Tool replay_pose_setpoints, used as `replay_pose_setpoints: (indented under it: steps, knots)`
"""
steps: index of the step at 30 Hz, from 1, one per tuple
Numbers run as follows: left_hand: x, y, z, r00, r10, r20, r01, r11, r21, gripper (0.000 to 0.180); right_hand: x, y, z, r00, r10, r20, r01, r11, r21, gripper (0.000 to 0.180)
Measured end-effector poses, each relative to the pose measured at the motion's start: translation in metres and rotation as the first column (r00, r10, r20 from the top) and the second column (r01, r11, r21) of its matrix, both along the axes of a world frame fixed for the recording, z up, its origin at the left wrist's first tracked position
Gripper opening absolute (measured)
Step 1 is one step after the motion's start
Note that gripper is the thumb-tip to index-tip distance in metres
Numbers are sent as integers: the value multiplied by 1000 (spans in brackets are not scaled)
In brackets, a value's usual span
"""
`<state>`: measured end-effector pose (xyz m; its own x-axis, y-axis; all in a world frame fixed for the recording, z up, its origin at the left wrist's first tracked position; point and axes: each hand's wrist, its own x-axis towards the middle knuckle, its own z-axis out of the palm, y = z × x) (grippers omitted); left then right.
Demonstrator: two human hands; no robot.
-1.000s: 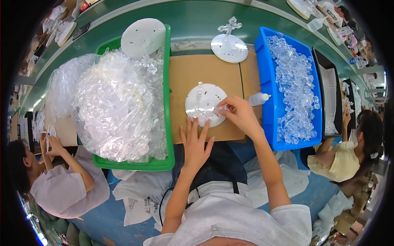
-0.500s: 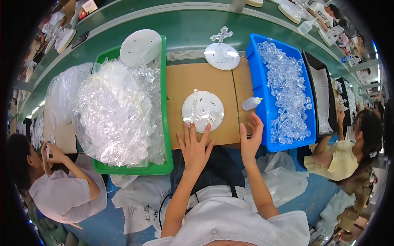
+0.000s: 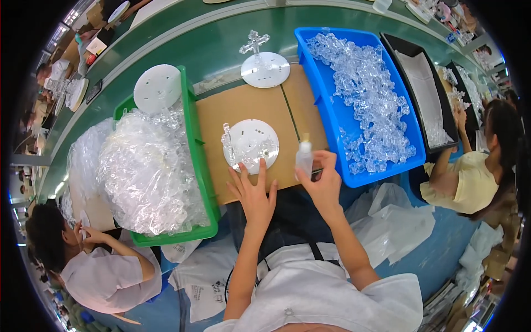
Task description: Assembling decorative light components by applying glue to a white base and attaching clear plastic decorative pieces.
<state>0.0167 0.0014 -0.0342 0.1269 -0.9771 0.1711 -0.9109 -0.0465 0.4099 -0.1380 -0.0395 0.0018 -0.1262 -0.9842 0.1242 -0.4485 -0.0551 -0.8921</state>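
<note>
A small translucent squeeze bottle [image 3: 303, 159] with a yellowish tip stands upright in my right hand [image 3: 323, 180], thumb and fingers closed round its lower part. My left hand [image 3: 252, 193] is open, its fingers spread and the fingertips resting at the near edge of a round white disc [image 3: 241, 129]. Small slots dot the disc, which lies on a brown cardboard sheet [image 3: 213, 119]. A clear beaded stick [image 3: 227, 139] stands at the disc's left side, and clear pieces show on its middle. Farther back, a second white disc [image 3: 266, 76] carries a clear cross-shaped ornament [image 3: 255, 41].
To the left, a green bin [image 3: 194, 149] holds clear plastic-wrapped pieces, with another white disc [image 3: 157, 88] on top. A blue bin [image 3: 327, 119] of clear pieces stands right, beside a black tray [image 3: 442, 124]. Co-workers sit at left [image 3: 108, 274] and right [image 3: 464, 180].
My right hand has closed round the bottle and lifted it from the cardboard, bringing it near the disc. My left hand stays at the disc's edge. The whole view has shifted and turned slightly.
</note>
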Motion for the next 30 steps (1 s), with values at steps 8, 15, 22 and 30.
replay_pose_setpoints:
  steps: [8,15,22,30]
  knots:
    - [-4,-2,-2,1000,3,26,-3,1000,-10,58,3,-5,-10,968,156,-195,-174,982,-77,32]
    - [-6,-2,-4,999,23,37,-23,1000,-4,58,6,-6,-10,972,178,-154,-193,977,-92,31]
    - [-5,-2,-5,998,29,62,-29,1000,0,57,3,4,-9,962,247,-120,-254,966,-42,33]
    - [-16,-7,-6,996,57,63,-54,997,-52,55,0,-4,-8,969,235,-77,-239,970,-38,34]
